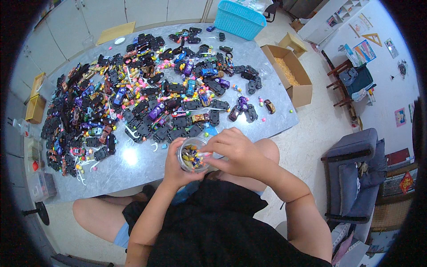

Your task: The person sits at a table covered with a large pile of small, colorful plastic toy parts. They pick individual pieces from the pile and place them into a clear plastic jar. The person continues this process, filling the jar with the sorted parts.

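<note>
A clear plastic jar [192, 155] holds small yellow, blue, orange and white pieces. My left hand [178, 165] is wrapped around its side, over the table's near edge. At the jar's mouth my right hand [230, 150] pinches a small whitish and pink piece, the fingertips just over the rim. Beyond both hands a heap of toy cars [143, 123], many showing black undersides, spreads over the grey table [146, 173]. Small pink, yellow and green star-like pieces and white plastic hooked strips [131, 131] lie among the cars.
A turquoise plastic basket [238, 20] stands at the table's far edge. On the floor right of the table is an open cardboard box [288, 75] with yellowish filling. Small wooden trays [36, 108] and a clear plastic container [43, 185] are along the left side. A grey armchair [353, 177] stands at right.
</note>
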Available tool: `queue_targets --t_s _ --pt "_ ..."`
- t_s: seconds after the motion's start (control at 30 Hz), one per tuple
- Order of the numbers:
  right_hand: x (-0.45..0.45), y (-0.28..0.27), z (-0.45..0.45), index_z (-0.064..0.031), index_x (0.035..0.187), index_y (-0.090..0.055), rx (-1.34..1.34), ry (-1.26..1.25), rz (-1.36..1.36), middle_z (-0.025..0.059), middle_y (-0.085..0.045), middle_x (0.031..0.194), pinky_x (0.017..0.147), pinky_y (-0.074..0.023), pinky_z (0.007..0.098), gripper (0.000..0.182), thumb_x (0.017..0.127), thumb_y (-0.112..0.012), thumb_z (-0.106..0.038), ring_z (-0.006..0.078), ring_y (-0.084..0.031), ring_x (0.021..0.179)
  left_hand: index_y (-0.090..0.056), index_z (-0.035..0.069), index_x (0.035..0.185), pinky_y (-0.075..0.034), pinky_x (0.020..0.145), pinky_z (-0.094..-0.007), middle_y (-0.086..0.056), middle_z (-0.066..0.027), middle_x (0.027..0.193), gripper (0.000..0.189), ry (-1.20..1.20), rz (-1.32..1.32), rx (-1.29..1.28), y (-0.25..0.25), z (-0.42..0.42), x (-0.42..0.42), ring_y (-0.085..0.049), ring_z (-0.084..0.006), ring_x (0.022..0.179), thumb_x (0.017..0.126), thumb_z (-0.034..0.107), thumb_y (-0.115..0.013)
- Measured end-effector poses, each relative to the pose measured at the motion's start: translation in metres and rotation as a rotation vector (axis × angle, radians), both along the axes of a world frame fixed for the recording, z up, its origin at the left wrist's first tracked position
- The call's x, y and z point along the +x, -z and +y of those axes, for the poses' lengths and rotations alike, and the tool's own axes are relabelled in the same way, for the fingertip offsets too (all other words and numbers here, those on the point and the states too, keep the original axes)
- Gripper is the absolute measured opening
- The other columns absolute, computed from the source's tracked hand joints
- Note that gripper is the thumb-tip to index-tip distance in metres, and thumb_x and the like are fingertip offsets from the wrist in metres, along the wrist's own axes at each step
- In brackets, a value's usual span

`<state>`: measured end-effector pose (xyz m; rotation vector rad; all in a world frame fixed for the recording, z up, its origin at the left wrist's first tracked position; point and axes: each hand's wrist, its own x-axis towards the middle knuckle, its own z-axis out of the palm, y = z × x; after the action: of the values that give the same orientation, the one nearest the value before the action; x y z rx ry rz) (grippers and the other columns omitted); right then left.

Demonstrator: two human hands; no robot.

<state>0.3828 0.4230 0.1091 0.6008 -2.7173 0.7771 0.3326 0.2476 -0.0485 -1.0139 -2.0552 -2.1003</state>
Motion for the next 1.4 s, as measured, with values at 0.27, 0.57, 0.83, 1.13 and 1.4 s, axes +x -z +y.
queue_targets --t_s 0.27,0.57,0.83,1.13,1.4 --pt "-0.081 0.07 0.124 -0.0047 0.094 -0.068 -0.062 0.655 -0.103 0.0155 -0.066 0.093 0.078 -0.0488 0.0418 0.023 0.079 -0.067 -0.022 0.0303 -0.063 0.092 -0.033 0.007 0.122 -0.042 0.096 -0.0372 -0.044 -0.0155 0.118 0.096 0.01 0.003 -0.045 -0.001 -0.001 -0.001 -0.049 -0.0297 0.112 0.046 0.022 -0.089" --pt "-0.16 0.17 0.213 0.0002 0.092 -0.067 0.343 0.941 -0.298 0.0252 -0.065 0.095 0.081 -0.0503 0.0437 0.019 0.078 -0.061 -0.01 0.0372 -0.063 0.095 -0.023 0.011 0.132 -0.038 0.102 -0.0395 -0.037 -0.0134 0.129 0.106 0.074 -0.032 -0.069 0.007 -0.006 -0.001 -0.046 -0.0255 0.119 0.049 0.016 -0.088" --pt "-0.115 0.067 0.145 -0.0023 0.106 -0.058 0.096 0.698 0.142 0.0166 -0.061 0.096 0.075 -0.0504 0.0428 0.024 0.082 -0.057 -0.003 0.0314 -0.063 0.086 -0.037 0.006 0.121 -0.04 0.097 -0.0378 -0.044 -0.0169 0.121 0.092 0.004 -0.044 -0.024 0.005 -0.006 -0.001 -0.049 -0.0298 0.113 0.047 0.022 -0.088" --pt "0.013 -0.023 -0.05 -0.0045 0.105 -0.061 -0.047 0.106 0.047 0.011 -0.061 0.096 0.077 -0.047 0.0395 0.027 0.079 -0.064 -0.004 0.0289 -0.06 0.088 -0.036 0.004 0.125 -0.038 0.1 -0.0405 -0.045 -0.0183 0.123 0.098 0.031 -0.048 -0.116 -0.003 -0.017 0.003 -0.048 -0.0338 0.115 0.046 0.027 -0.089" --pt "0.011 0.01 -0.089 -0.005 0.106 -0.061 -0.062 -0.014 -0.037 0.0107 -0.061 0.097 0.079 -0.0456 0.0406 0.028 0.078 -0.065 -0.006 0.031 -0.059 0.09 -0.035 0.003 0.127 -0.038 0.1 -0.0404 -0.046 -0.0182 0.124 0.098 -0.01 -0.03 -0.162 -0.018 -0.066 0.009 -0.048 -0.0342 0.118 0.051 0.03 -0.089"
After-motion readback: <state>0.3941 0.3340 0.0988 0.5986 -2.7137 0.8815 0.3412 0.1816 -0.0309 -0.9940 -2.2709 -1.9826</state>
